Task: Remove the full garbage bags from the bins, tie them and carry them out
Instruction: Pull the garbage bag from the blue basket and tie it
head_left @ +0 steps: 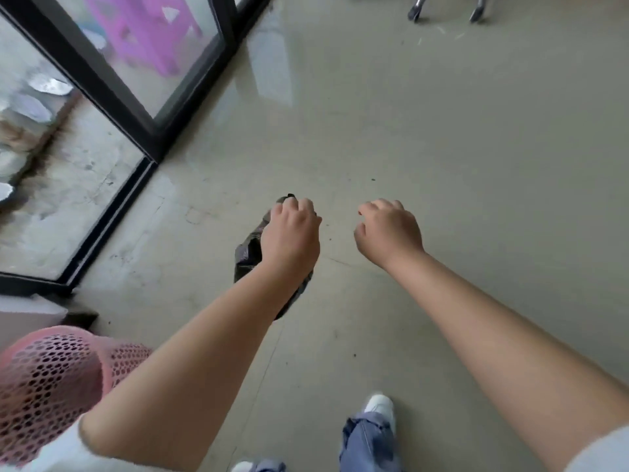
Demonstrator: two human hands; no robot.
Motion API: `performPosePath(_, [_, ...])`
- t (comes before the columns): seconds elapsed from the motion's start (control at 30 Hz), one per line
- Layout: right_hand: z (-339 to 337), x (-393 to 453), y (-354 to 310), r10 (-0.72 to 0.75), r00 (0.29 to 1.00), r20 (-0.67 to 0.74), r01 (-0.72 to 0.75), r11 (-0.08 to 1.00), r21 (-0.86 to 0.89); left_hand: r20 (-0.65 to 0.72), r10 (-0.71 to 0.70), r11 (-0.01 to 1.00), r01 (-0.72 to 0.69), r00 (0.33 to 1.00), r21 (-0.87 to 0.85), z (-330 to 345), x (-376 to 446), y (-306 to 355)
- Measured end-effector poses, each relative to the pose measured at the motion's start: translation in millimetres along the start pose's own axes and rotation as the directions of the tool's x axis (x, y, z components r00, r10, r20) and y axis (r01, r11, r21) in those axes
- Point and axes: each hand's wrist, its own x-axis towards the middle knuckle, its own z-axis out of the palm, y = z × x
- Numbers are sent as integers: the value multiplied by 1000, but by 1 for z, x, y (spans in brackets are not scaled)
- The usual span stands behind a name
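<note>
A small black garbage bag (247,253) hangs below my left hand (292,229), which is closed around its gathered top; my wrist and forearm hide most of the bag. My right hand (388,229) hovers a short way to the right of it, fingers curled loosely and apart, holding nothing. A pink mesh bin (51,383) stands at the lower left beside my left forearm; no bag shows in it.
Black-framed glass sliding doors (136,107) run along the left, with a rough concrete balcony beyond. Chair or trolley legs (446,8) stand at the top right. The grey floor (442,131) stretches ahead. My feet in white shoes (381,407) are at the bottom.
</note>
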Motion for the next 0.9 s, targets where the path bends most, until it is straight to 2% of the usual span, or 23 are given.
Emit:
performPosePath(0.1, [-103,-12,39,44,997,-60,-47,998,-44,4,72,993,-72,997,93,-74,5,84])
performPosePath(0.23, [-227,-22,99,97,977,-188,-106,993,-43,-97,192,968,-172,977,183,-159,18,201])
performPosePath(0.4, [-353,-38,180,150,937,-314,-167,986,-27,-159,346,905,-285,925,314,-225,25,336])
performPosePath(0.47, [-392,-44,215,191,912,-363,-216,976,-28,-159,399,879,-328,903,347,-238,29,384])
performPosePath(0.57, [-439,-49,272,266,876,-403,-307,951,-40,-133,456,863,-402,880,306,-243,39,455])
performPosePath(0.77, [-513,-37,406,407,810,-422,-483,871,-87,-54,570,803,-541,820,250,-239,86,609])
performPosePath(0.9, [-557,-17,505,549,732,-404,-620,782,-61,40,639,744,-631,768,220,-225,128,720])
